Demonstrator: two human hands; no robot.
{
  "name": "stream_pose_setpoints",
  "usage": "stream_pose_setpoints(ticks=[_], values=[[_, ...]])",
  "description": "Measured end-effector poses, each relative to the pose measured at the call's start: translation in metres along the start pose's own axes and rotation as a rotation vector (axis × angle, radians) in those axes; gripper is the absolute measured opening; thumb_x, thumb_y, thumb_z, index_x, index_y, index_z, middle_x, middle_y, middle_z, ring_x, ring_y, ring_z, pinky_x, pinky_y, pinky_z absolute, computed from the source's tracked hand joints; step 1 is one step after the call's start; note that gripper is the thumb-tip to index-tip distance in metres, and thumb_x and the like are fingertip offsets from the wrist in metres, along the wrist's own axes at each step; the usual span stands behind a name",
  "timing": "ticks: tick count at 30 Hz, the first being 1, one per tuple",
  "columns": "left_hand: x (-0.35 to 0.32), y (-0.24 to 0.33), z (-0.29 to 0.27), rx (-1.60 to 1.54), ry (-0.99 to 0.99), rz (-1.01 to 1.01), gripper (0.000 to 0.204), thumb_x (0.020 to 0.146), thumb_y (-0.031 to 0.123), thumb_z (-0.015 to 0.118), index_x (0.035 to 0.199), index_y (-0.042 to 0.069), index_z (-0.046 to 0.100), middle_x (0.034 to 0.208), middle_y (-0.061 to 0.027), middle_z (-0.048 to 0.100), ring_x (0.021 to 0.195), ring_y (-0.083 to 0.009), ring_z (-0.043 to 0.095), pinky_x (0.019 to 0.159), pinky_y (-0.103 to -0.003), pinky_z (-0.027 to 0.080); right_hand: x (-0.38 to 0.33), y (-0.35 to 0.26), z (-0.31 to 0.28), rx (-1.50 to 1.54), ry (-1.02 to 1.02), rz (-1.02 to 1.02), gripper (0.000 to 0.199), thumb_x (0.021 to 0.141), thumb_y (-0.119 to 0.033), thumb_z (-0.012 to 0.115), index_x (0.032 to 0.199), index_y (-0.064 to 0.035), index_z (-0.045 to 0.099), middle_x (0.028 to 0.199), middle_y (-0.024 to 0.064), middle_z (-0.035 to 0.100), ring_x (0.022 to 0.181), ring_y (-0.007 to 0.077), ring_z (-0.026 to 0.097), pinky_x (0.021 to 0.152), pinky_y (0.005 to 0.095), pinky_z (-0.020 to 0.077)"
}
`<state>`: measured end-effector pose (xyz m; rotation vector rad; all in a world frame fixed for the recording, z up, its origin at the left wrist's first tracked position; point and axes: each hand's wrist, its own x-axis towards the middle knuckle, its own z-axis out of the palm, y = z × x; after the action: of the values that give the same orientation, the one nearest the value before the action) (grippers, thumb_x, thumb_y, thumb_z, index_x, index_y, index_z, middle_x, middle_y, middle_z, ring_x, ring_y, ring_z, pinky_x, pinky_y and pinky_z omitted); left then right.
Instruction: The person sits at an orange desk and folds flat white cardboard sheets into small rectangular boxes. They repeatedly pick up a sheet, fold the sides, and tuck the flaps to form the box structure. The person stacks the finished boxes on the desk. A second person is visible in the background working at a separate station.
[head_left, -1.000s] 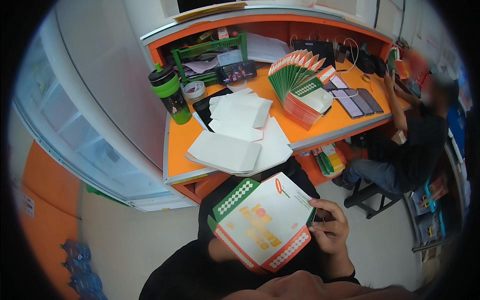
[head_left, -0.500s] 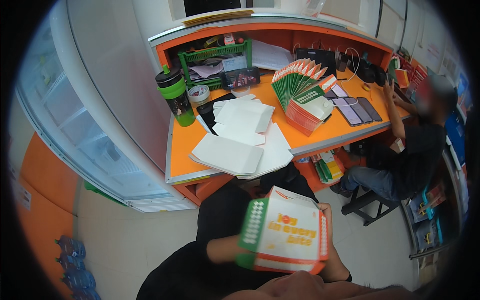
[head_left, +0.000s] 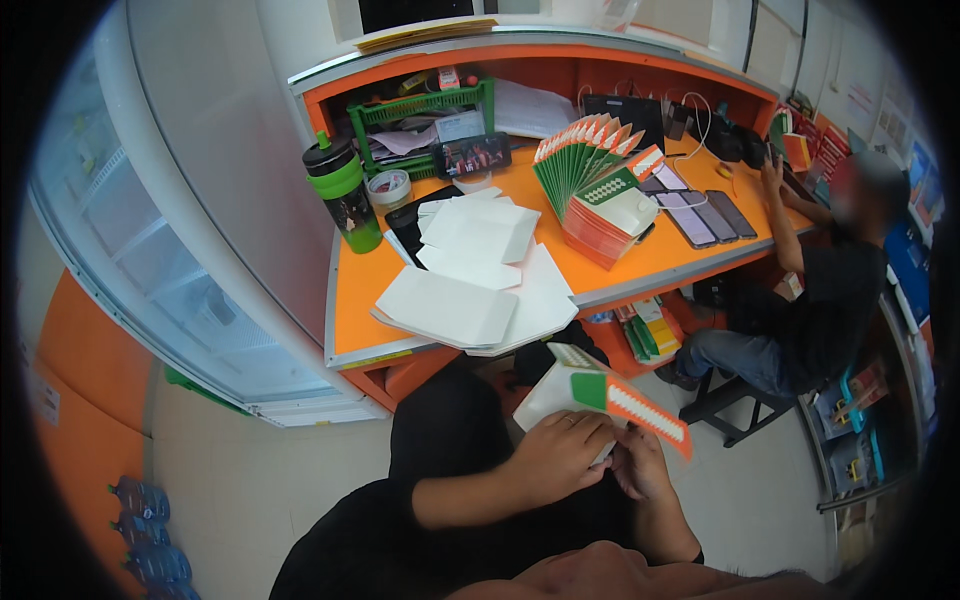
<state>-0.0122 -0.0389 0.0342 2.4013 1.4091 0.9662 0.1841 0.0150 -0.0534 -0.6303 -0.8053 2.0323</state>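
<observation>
Over my lap I hold a cardboard food box [head_left: 545, 396], white inside, with green and orange printed panels, one orange flap sticking out to the right. My left hand [head_left: 565, 455] grips the near edge of it, fingers bent over the card. Beside it, my right hand [head_left: 642, 462] pinches the card's near right corner under the orange flap; its fingertips are partly hidden. On the orange desk ahead lie several flat white card boxes [head_left: 450, 303], overlapping at the front edge. Right of them stands a fanned stack of printed green, white and orange boxes [head_left: 610, 212].
A green-and-black tumbler [head_left: 343, 195], a tape roll [head_left: 389, 188], a propped phone [head_left: 472, 156] and a green basket [head_left: 420, 112] stand on the desk [head_left: 372, 322]. Several phones [head_left: 690, 220] lie right. Another person [head_left: 835, 260] sits on a stool there. A glass-door fridge [head_left: 170, 260] is left.
The box has been turned from its printed outer face to its white inside, its panels now angled apart. My left hand has come out from behind it onto the near edge.
</observation>
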Motion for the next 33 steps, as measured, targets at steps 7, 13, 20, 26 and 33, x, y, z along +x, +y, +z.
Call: stream_pose_setpoints(ticks=[7, 13, 20, 26, 33], values=[[0.003, 0.003, -0.03, 0.037, -0.358, -0.165, 0.045, 0.095, 0.031, 0.061, 0.131, 0.006, 0.056, 0.127, -0.0124, 0.06, 0.116, -0.0272, 0.06, 0.104, -0.042, 0.042, 0.0, 0.006, 0.018, -0.038, 0.058, -0.329, 0.036, 0.094, -0.008, 0.066, 0.126, 0.0, 0.051, 0.122, 0.0157, 0.062, 0.107, 0.0238, 0.066, 0.097, 0.0402, 0.0549], [-0.036, -0.029, 0.028, -1.467, -0.035, -0.342, 0.051, 0.1, 0.036, 0.052, 0.142, 0.007, 0.045, 0.139, -0.0129, 0.051, 0.126, -0.0252, 0.053, 0.108, -0.04, 0.04, 0.0, 0.006, 0.019, -0.507, 0.135, -0.508, 0.03, 0.088, -0.001, 0.072, 0.114, 0.0024, 0.057, 0.116, 0.0196, 0.067, 0.107, 0.021, 0.067, 0.097, 0.038, 0.0534], [-0.064, -0.059, 0.036, -2.128, -0.003, -0.48, 0.06, 0.106, 0.043, 0.038, 0.155, 0.009, 0.026, 0.155, -0.0129, 0.037, 0.14, -0.0221, 0.041, 0.115, -0.038, 0.035, -0.001, -0.019, 0.05, -1.045, 0.051, -0.956, 0.014, 0.081, 0.007, 0.073, 0.093, 0.0066, 0.066, 0.116, 0.024, 0.066, 0.104, 0.0284, 0.069, 0.085, 0.0358, 0.0577], [-0.063, -0.082, 0.074, -1.351, 0.106, -0.459, 0.052, 0.102, 0.036, 0.045, 0.144, 0.008, 0.032, 0.142, -0.0128, 0.044, 0.13, -0.0207, 0.048, 0.107, -0.034, 0.042, -0.006, -0.029, 0.075, -0.785, 0.086, -0.711, 0.008, 0.083, 0.003, 0.075, 0.086, 0.0048, 0.068, 0.115, 0.0162, 0.062, 0.1, 0.0194, 0.062, 0.085, 0.0296, 0.0533], [-0.013, -0.047, 0.038, -1.012, 0.198, -0.553, 0.017, 0.095, 0.012, 0.069, 0.105, 0.001, 0.06, 0.102, -0.0095, 0.067, 0.094, -0.0196, 0.067, 0.085, -0.032, 0.056, 0.002, -0.04, 0.083, -0.435, 0.12, -0.361, 0.006, 0.09, -0.001, 0.071, 0.084, 0.0021, 0.07, 0.111, 0.009, 0.052, 0.101, 0.0148, 0.057, 0.082, 0.0282, 0.0587]])
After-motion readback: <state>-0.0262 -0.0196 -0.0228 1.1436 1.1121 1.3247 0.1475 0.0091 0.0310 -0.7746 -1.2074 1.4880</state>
